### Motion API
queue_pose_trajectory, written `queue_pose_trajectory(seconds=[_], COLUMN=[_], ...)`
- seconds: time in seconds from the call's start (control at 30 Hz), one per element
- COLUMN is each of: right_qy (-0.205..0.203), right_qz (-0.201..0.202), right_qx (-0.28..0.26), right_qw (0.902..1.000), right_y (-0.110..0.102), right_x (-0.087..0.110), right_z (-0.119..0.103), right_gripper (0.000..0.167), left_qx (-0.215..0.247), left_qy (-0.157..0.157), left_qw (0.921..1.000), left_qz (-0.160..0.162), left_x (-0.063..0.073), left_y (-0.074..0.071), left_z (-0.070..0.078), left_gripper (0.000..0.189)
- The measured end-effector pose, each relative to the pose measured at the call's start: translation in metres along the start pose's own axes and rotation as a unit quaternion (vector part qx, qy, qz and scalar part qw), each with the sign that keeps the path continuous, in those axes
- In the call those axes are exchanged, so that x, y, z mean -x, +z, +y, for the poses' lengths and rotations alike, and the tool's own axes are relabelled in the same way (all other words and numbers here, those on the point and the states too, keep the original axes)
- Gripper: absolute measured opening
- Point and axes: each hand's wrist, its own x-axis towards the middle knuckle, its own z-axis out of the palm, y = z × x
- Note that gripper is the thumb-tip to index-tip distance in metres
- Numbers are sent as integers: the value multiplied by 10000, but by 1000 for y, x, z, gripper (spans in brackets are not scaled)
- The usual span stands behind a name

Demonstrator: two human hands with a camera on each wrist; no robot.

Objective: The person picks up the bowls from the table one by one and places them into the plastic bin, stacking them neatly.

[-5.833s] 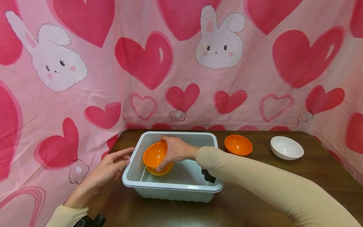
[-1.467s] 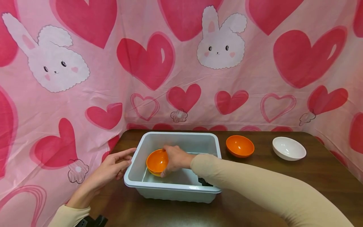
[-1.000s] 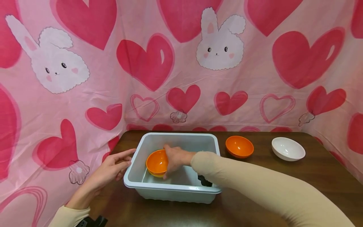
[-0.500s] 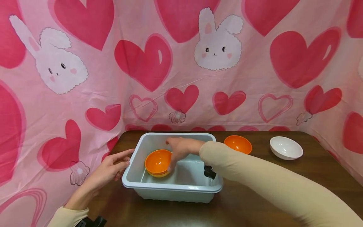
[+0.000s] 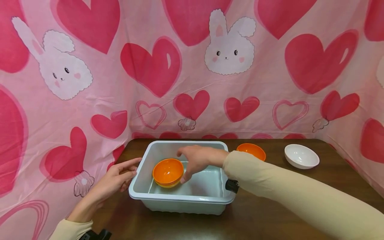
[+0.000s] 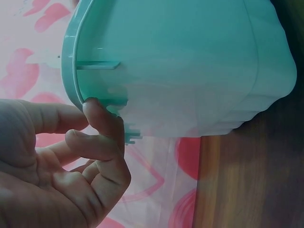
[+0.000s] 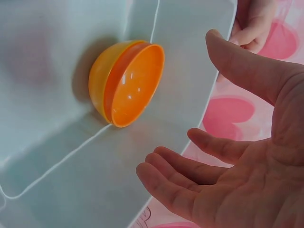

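Fingers (image 7: 166, 190) of the right hand (image 5: 201, 158) are wide and hold nothing: I see them inside the tub (image 5: 183, 207), just right of an orange bowl (image 5: 168, 171) nested in a yellow bowl (image 7: 98, 80). That pair sits toward the tub's left wall. I take the step in hand to be getting the right hand clear of the pair. To do it well, I would leave the fingers spread, lift straight up until the thumb is past the orange rim, and only then go sideways over the tub's right wall; a hooked thumb could tip the upper bowl. The left hand (image 5: 120, 175) touches the tub's left rim with loose, slightly bent fingers, gripping nothing I can make out; I judge a light touch enough to steady the tub.

For the count, I have one tub on one desk (image 5: 186, 228) and two hands. Inside the tub I make out two bowls, one orange, one yellow; whether another hides in the nest I cannot tell. Right of the tub is a second orange bowl (image 5: 252, 150), partly behind the right sleeve (image 5: 294, 186), and farther right, well apart from the tub, one white bowl (image 5: 301, 156).
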Motion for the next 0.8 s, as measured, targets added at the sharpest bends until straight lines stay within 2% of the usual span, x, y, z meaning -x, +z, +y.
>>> queue_pose_trajectory(seconds=[0.6,0.8], right_qy=[-424,-652], right_qz=[455,821], right_qx=[-210,-291], right_qw=[9978,9941], right_y=[-1,2], right_x=[41,53], right_z=[4,9], right_gripper=[77,72], left_qx=[51,64], left_qy=[70,102], left_qw=[9999,9999], left_qz=[-58,-65], left_x=[-1,-1], left_y=[-1,-1], left_z=[0,-1], left_gripper=[59,58])
